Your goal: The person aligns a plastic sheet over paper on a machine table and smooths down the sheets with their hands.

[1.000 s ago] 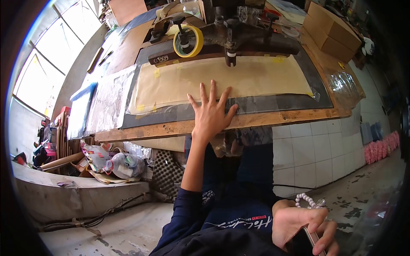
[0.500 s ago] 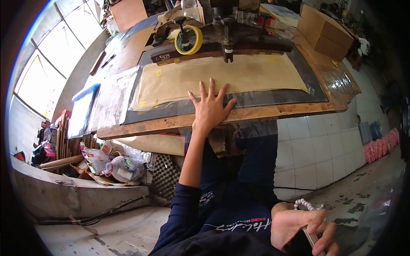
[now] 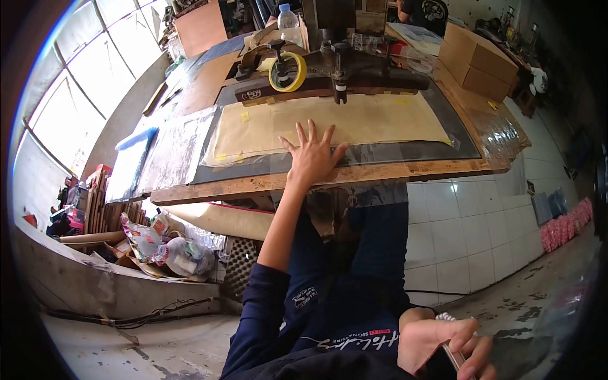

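Observation:
My left hand (image 3: 310, 158) lies flat with fingers spread on a long tan sheet (image 3: 354, 123), near its front edge. Under the sheet is a dark grey mat (image 3: 465, 136) on the wooden table. Behind the sheet stands a black machine (image 3: 335, 66) with a dark bar across it. A yellow roll of tape (image 3: 301, 73) hangs on a knob at the bar's left. Low on the right, by my lap, my right hand (image 3: 430, 342) is closed round a smartphone (image 3: 441, 366), seen partly and cut off by the frame's bottom.
A cardboard box (image 3: 476, 62) stands on the table's right end. At the back is a plastic bottle (image 3: 287, 18), and a person (image 3: 424, 12) is partly visible beyond. Clear plastic sheets (image 3: 174, 149) cover the table's left. Bagged rubbish (image 3: 187, 253) sits below left.
The view has shifted a little, so the table and machine appear slightly lower. My left hand stays spread on the sheet and my right hand still holds the smartphone.

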`<state>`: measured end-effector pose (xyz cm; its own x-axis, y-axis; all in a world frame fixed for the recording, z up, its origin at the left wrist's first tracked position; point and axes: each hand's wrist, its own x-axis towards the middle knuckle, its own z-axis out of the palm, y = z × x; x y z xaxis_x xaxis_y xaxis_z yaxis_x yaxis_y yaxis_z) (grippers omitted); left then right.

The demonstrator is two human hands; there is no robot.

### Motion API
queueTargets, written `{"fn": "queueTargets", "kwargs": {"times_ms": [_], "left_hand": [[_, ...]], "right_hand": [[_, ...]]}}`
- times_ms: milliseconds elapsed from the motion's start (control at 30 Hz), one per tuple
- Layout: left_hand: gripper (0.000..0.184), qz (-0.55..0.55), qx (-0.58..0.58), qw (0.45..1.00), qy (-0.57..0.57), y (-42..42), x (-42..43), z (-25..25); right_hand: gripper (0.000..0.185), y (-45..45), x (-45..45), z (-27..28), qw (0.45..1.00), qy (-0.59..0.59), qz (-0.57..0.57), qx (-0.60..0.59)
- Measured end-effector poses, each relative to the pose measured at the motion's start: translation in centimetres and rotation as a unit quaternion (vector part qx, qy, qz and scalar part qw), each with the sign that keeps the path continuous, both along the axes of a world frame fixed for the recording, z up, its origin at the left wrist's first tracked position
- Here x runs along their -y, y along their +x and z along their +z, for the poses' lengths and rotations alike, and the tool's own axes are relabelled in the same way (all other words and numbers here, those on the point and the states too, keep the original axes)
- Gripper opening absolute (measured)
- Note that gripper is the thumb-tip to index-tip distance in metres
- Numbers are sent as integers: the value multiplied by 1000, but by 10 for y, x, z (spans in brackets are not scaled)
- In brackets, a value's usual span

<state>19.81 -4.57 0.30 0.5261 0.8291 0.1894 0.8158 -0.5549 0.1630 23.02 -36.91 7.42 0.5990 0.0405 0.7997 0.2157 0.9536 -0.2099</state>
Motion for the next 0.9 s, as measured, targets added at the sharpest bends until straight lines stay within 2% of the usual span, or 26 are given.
{"fn": "queueTargets", "kwargs": {"times_ms": [167, 367, 567, 667, 900], "left_hand": [[67, 18, 3, 1000, -25, 4, -12, 0], [67, 20, 2, 999, -25, 4, -12, -5], [66, 21, 10, 1000, -4, 4, -13, -7], [65, 26, 10, 1000, 1, 5, -12, -9], [62, 36, 19, 999, 26, 5, -10, -11]], "right_hand": [[23, 0, 5, -5, 1000, -19, -19, -3], [22, 5, 12, -12, 999, -25, 22, -1], [24, 1, 8, -13, 1000, -29, -5, 10], [24, -5, -1, -5, 999, 16, -34, -18], [25, -4, 9, -9, 999, -26, -28, -25]]}}
